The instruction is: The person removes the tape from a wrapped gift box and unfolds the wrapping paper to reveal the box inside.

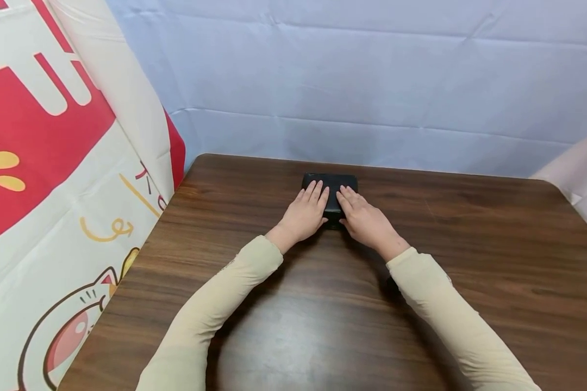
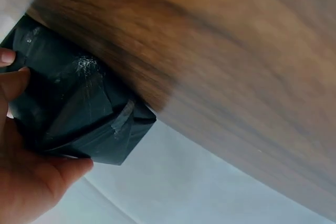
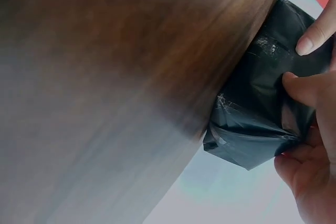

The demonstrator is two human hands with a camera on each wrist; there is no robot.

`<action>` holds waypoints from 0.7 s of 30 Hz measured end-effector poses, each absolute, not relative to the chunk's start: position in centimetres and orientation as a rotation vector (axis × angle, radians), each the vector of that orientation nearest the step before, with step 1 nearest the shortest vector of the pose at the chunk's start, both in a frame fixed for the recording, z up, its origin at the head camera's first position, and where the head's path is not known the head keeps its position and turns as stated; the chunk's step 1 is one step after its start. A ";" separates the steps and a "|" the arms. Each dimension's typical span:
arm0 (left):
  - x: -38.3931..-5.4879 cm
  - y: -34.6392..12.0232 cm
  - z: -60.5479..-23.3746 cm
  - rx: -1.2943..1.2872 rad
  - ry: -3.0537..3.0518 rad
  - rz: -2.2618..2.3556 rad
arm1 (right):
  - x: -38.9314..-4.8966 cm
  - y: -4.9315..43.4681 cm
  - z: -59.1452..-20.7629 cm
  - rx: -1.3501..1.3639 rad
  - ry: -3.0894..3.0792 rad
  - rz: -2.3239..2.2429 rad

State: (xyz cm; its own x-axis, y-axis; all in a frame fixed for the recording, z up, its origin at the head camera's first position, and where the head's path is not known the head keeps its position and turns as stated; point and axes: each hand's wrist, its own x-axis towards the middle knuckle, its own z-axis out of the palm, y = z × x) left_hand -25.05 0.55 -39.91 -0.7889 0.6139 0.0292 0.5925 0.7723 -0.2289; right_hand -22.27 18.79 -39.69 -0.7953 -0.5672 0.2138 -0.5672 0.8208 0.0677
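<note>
A small box-shaped parcel (image 1: 333, 201) in black plastic lies near the far edge of the table. On the left half of its top lie the fingers of my left hand (image 1: 302, 215), nearly straight, and the right hand (image 1: 368, 221) mirrors this on the right half. The left wrist view shows the parcel's near face (image 2: 79, 98), creased and scuffed, with folded wrapping at the corner. Both thumbs press that face close together while the fingers hold the top edge. In the right wrist view, folds gather on the parcel (image 3: 252, 98) beside the fingers. Its underside is hidden.
The brown wood-grain table (image 1: 469, 260) extends around the parcel on all sides. Behind it hangs a pale blue cloth (image 1: 372, 81). A printed red and white cloth (image 1: 39, 152) drapes along the left side.
</note>
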 end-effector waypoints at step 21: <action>-24.5 1.5 -39.6 -1.030 -2.846 0.346 | -21.5 19.9 -39.2 0.862 -2.763 0.131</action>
State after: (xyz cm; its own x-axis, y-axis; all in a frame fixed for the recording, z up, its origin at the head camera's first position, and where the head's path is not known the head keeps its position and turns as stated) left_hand -24.53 1.46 -39.56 -0.7673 0.6411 0.0123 0.6195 0.7462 -0.2438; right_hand -21.52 19.90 -39.19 -0.7959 -0.5482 0.2569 -0.5700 0.8215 -0.0130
